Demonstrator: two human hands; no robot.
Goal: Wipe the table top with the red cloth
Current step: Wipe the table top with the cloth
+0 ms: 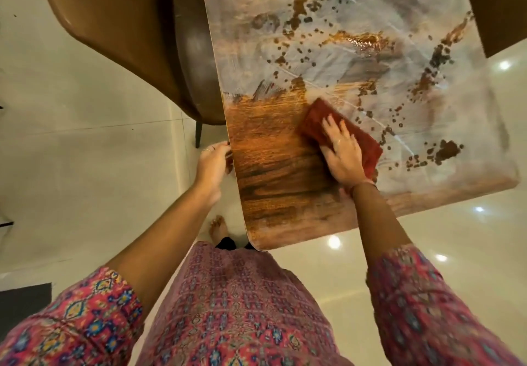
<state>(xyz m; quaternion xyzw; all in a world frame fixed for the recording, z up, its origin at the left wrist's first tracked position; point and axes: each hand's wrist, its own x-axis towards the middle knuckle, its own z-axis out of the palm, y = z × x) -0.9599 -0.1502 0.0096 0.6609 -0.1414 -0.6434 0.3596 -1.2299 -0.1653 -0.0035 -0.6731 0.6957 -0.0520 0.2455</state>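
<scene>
Glossy rectangular table top [370,51] with rounded corners, printed in marbled grey-white with rust-brown blotches and speckles; the near left part reads as a streaky amber-brown, wood-like patch. One folded red cloth [319,120], coarse and slightly fuzzy, lies flat on the table top where the brown patch meets the grey marbling. Right hand [340,154] rests palm-down on the cloth, fingers spread and nearly straight, pressing rather than gripping; a thin band shows on one finger and a red thread at the wrist. Left hand [212,163] is at the table top's left edge, fingers curled toward the rim and touching it; how firmly it holds cannot be told. Two arms in pink patterned fabric sleeves [85,308], same cloth over the torso. One bare foot [218,227] stands on the floor just beside the table top's near corner. One brown leather-look chair [128,37], smooth curved back, stands close against the table top's left side. Polished cream floor tiles [85,166] around the table top carry several bright light reflections.
</scene>
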